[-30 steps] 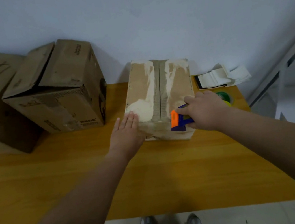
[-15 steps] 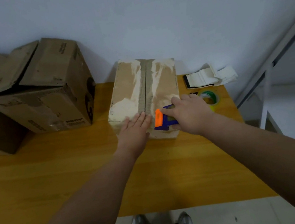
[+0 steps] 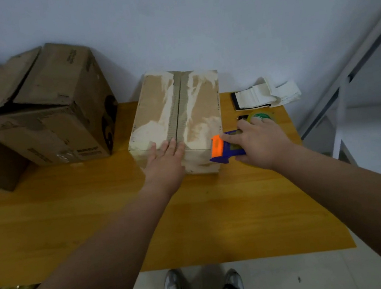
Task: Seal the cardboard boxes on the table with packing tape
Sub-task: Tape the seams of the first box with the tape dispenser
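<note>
Left hand [image 3: 166, 161] lies flat, fingers straight, on the near edge of the small box [image 3: 194, 109], right over its centre seam. Right hand [image 3: 261, 143] grips the blue-and-orange tape dispenser [image 3: 222, 148], which sits against the box's near right corner. The box stands mid-right on the wooden table [image 3: 73, 222]. Just behind the right hand is a tape roll [image 3: 260, 117]; its green label is unreadable. Far left, the bigger box [image 3: 54, 90] has black print, too blurry to read.
</note>
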The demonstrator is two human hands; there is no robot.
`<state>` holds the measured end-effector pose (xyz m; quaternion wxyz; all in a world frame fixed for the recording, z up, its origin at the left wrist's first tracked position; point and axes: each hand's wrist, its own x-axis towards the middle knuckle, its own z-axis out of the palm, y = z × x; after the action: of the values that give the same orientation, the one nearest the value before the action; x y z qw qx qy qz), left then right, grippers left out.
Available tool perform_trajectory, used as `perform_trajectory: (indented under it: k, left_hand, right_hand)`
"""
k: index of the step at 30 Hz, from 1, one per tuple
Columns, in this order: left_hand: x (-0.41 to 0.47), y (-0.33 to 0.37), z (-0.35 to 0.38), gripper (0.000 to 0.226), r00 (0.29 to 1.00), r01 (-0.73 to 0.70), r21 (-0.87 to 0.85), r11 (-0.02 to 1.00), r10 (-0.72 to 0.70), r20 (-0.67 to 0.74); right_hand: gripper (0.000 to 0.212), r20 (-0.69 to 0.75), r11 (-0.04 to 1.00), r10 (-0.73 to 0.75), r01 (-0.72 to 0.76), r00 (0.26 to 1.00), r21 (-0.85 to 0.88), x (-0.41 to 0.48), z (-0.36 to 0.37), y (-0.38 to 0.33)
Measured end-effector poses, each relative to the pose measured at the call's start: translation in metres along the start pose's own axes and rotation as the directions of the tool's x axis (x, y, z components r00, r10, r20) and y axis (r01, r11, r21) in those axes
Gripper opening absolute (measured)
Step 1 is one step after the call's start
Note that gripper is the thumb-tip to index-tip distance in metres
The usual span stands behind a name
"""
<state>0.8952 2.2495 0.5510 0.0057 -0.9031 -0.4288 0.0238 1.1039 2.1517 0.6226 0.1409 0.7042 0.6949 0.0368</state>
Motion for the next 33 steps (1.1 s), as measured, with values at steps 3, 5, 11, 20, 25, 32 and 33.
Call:
perform_trajectory:
  k: [3, 5, 11, 20, 25, 32, 33]
  left_hand:
    - [0.000, 0.032, 0.000, 0.064, 0.998, -0.062, -0.021, 0.998, 0.062, 0.005]
    - [0.000, 0.046, 0.002, 0.064, 0.996, -0.081, -0.086, 0.993, 0.085, 0.037]
    - [-0.012, 0.008, 0.001, 0.056, 0.996, -0.086, 0.002, 0.996, 0.086, -0.024]
    - [-0.018, -0.011, 0.007, 0.064, 0.999, -0.029, 0.016, 0.999, 0.028, 0.042]
    - [-0.015, -0.011, 0.001, 0.062, 0.997, -0.038, 0.011, 0.999, 0.037, 0.068]
    - [-0.012, 0.020, -0.011, 0.072, 0.986, 0.023, 0.117, 0.993, -0.042, 0.162]
    - [-0.011, 0.022, -0.013, 0.073, 0.986, 0.019, 0.138, 0.990, -0.042, 0.163]
  right_hand:
    - [0.064, -0.003, 1.000, -0.010, 0.010, 1.000, 0.003, 0.001, 0.001, -0.001]
    - [0.064, -0.008, 1.000, -0.018, 0.018, 1.000, -0.003, 0.003, 0.000, 0.001]
    - [0.064, -0.027, 0.995, -0.019, 0.021, 0.999, 0.097, 0.002, 0.000, -0.014]
    - [0.067, -0.103, 0.991, -0.056, 0.068, 0.993, 0.117, 0.013, -0.003, -0.037]
    - [0.072, -0.077, 0.995, -0.050, 0.056, 0.996, 0.079, -0.019, 0.002, 0.017]
    - [0.069, -0.109, 0.999, -0.044, 0.047, 0.993, 0.024, -0.037, 0.008, 0.030]
    - [0.069, -0.112, 0.999, -0.040, 0.044, 0.993, 0.032, -0.038, 0.010, 0.030]
